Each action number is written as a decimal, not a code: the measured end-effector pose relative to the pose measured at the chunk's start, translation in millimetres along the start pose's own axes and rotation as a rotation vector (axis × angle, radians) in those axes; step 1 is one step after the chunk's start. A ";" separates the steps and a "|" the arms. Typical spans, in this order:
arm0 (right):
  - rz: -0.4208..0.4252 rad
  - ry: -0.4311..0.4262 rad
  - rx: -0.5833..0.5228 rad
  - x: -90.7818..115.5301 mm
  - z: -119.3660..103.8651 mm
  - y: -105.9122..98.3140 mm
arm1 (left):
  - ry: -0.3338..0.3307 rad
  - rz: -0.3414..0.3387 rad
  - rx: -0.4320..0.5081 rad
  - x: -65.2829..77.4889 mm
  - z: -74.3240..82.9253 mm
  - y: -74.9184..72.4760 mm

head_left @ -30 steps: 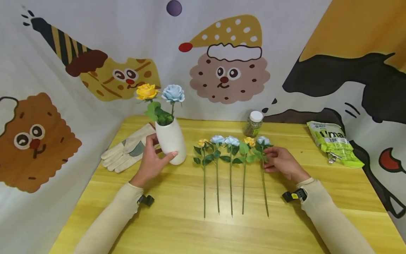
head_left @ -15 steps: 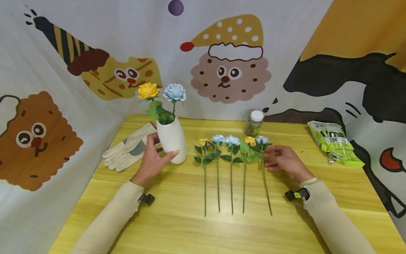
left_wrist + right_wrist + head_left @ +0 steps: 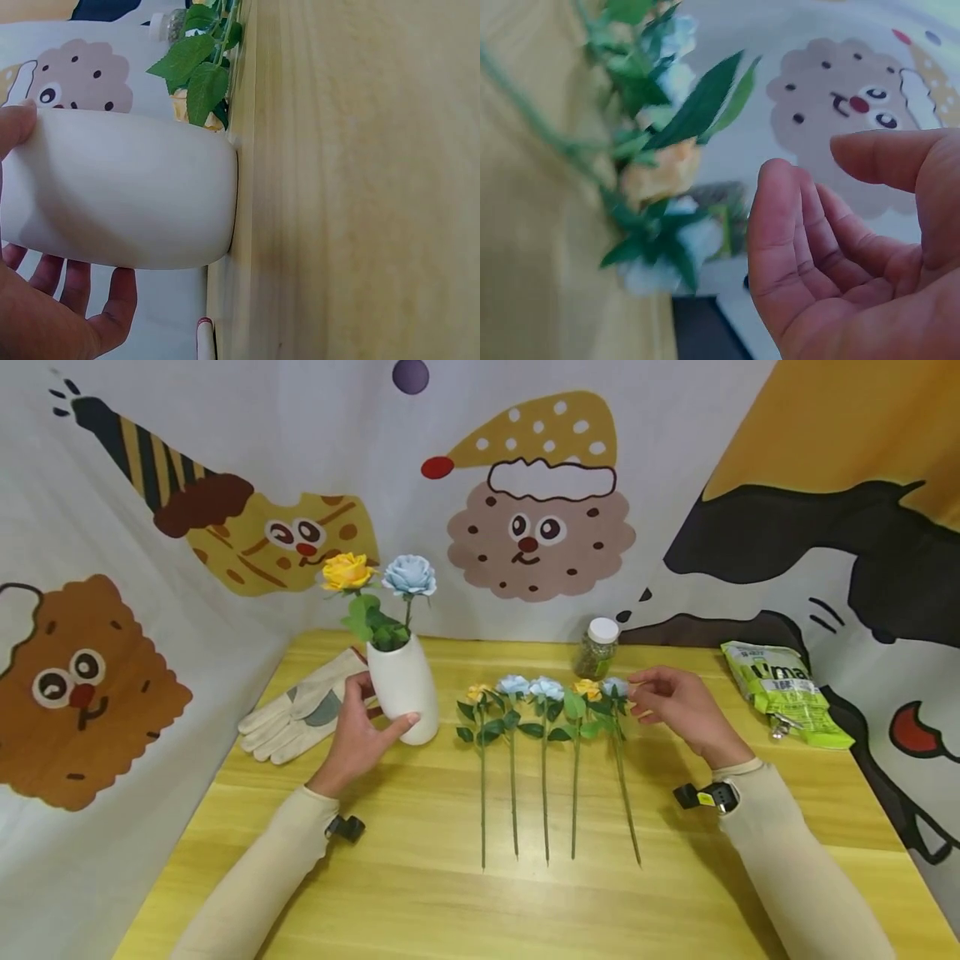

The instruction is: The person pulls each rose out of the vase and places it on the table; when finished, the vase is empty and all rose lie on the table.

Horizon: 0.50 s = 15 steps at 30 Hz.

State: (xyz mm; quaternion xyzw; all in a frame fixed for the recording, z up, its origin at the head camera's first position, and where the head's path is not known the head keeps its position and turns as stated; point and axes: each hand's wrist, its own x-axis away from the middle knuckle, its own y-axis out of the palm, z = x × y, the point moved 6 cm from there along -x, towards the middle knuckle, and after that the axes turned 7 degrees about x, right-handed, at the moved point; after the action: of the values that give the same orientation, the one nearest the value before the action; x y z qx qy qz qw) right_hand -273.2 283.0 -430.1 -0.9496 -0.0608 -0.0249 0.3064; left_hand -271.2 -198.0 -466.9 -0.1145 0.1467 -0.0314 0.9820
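Note:
My left hand (image 3: pixel 360 735) grips a white vase (image 3: pixel 405 693), thumb on one side and fingers round the other, as the left wrist view confirms. The vase stands on the table holding a yellow rose (image 3: pixel 348 572) and a blue rose (image 3: pixel 409 575). To its right several roses lie in a row, stems towards me. My right hand (image 3: pixel 686 710) is beside the bloom of the rightmost blue rose (image 3: pixel 615 688). In the right wrist view its fingers (image 3: pixel 776 225) bend loosely with a gap to the thumb, and nothing is between them.
A pale work glove (image 3: pixel 300 714) lies behind and left of the vase. A white-lidded jar (image 3: pixel 597 650) stands behind the rose row. At the right is a green snack bag (image 3: pixel 783 693) with a metal clip. Printed cloth hangs along the table's back and sides.
My right hand has moved from the upper stem of the rightmost rose up to beside its bloom. That rose's stem end has shifted slightly to the right. The left hand stays on the vase.

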 end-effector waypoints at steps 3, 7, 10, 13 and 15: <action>0.002 -0.047 -0.004 -5.6 -16.6 4.5 | 0.000 -0.002 0.002 -0.9 1.4 -0.6; -0.017 -0.092 -0.027 -12.0 -37.3 13.8 | -0.004 -0.002 0.012 -1.0 2.2 -1.0; -0.018 -0.134 -0.044 -16.4 -52.9 19.2 | -0.006 0.004 0.020 -1.3 2.0 -1.2; -0.001 -0.176 -0.074 -19.8 -68.9 22.6 | -0.005 0.000 0.014 -0.9 3.4 -0.1; 0.009 -0.198 -0.115 -22.0 -79.2 25.4 | -0.004 -0.001 0.011 -0.6 3.3 0.3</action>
State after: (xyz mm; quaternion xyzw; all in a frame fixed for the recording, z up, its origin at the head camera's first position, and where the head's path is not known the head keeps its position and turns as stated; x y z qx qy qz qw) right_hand -292.5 214.0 -382.4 -0.9638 -0.0848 0.0668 0.2438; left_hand -270.8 -196.9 -463.8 -0.1092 0.1447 -0.0326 0.9829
